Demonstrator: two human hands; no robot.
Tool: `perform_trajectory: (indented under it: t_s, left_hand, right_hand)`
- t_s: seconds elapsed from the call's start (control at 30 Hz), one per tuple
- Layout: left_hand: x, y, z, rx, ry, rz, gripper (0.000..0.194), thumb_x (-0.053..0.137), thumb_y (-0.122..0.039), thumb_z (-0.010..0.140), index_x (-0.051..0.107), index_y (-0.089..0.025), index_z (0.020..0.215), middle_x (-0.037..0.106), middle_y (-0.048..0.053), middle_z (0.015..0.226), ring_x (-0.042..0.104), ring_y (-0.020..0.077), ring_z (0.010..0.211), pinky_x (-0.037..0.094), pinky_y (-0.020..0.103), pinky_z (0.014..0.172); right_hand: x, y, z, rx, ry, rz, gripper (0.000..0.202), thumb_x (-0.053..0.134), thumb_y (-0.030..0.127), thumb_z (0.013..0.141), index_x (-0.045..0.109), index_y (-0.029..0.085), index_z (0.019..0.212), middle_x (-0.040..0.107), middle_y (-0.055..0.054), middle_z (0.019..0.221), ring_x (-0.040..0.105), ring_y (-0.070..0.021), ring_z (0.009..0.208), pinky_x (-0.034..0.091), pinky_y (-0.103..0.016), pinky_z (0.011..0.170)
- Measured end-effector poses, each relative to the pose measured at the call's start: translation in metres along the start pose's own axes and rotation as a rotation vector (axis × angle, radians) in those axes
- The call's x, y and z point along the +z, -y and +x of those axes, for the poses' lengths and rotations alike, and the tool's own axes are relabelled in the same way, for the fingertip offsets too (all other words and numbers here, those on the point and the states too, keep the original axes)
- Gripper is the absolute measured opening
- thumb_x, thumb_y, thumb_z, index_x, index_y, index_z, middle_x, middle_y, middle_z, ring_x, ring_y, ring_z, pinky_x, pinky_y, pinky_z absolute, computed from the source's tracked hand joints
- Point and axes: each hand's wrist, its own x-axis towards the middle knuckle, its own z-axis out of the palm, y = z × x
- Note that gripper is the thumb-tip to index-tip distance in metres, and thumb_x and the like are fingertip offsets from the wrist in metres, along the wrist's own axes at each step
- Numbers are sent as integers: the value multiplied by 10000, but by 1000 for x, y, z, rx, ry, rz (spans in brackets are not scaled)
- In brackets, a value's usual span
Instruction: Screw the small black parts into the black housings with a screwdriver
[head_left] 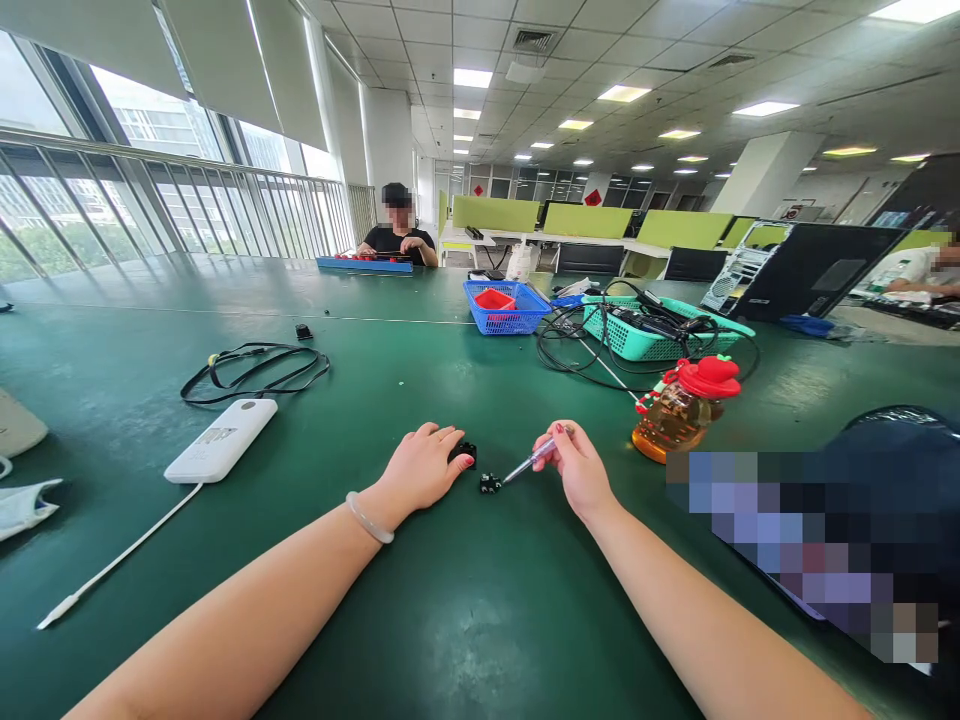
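My left hand [426,466] rests palm down on the green table [465,620], its fingers over a small black part [466,453] that is partly hidden. Between my hands lies another small black piece [490,484] with light spots. My right hand [577,468] pinches a slim, clear-handled screwdriver [531,460], whose tip points down and left to the right side of that piece. Whether the tip touches it is too small to tell.
A white power bank [221,440] with a cable and a black cord [255,372] lie left. Ahead are a blue basket [506,318] and a green basket [649,345]. A red-lidded jar [679,410] stands right. A person [397,235] sits across the table.
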Motion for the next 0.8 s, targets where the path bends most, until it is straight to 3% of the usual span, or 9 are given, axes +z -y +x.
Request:
perform_trajectory:
  t_s: [0.13, 0.27, 0.37, 0.5, 0.67, 0.8]
  left_hand:
    - [-2, -5, -3, -13, 5, 11, 541, 379, -515, 957, 460, -240, 1416, 621, 108, 1332, 505, 320, 1228, 455, 483, 959]
    - [-1, -7, -5, 67, 61, -37, 609, 410, -541, 939, 322, -300, 1491, 475, 102, 1481, 379, 335, 1367, 378, 537, 1055]
    - [1, -10, -7, 124, 99, -50, 606, 446, -572, 914, 358, -325, 1461, 404, 102, 1524, 320, 343, 1407, 322, 577, 1093]
    - [2, -21, -11, 128, 96, -52, 571, 510, -623, 861, 493, -306, 1335, 424, 121, 1480, 351, 362, 1367, 318, 623, 1069]
    - [2, -38, -15, 97, 73, -15, 330, 472, -488, 929, 579, -254, 1136, 500, 115, 1356, 473, 321, 1240, 398, 564, 1005]
    - [0, -46, -16, 110, 72, 37, 261, 434, -395, 961, 579, -225, 1096, 530, 111, 1282, 514, 293, 1175, 423, 513, 979]
  right_hand:
    - [3, 0, -1, 22, 52, 7, 440, 667, 625, 766, 501, 222, 828, 687, 6, 728, 658, -156, 568, 558, -344, 635]
    - [2, 0, 0, 2, 47, 15, 440, 665, 631, 763, 504, 225, 816, 681, 12, 716, 652, -159, 550, 557, -349, 612]
    - [0, -1, 1, 3, 45, 33, 427, 672, 616, 763, 506, 225, 808, 673, 16, 690, 629, -148, 519, 544, -332, 579]
    - [0, -3, 3, 25, 51, 67, 415, 688, 592, 752, 511, 219, 792, 667, 24, 657, 600, -130, 484, 509, -296, 541]
    - [0, -5, 5, 106, 88, 95, 411, 682, 585, 740, 499, 217, 763, 619, 38, 564, 518, -107, 416, 426, -255, 460]
    - [0, -6, 5, 151, 100, 94, 415, 680, 593, 734, 514, 214, 766, 570, 49, 504, 427, -87, 379, 319, -224, 393]
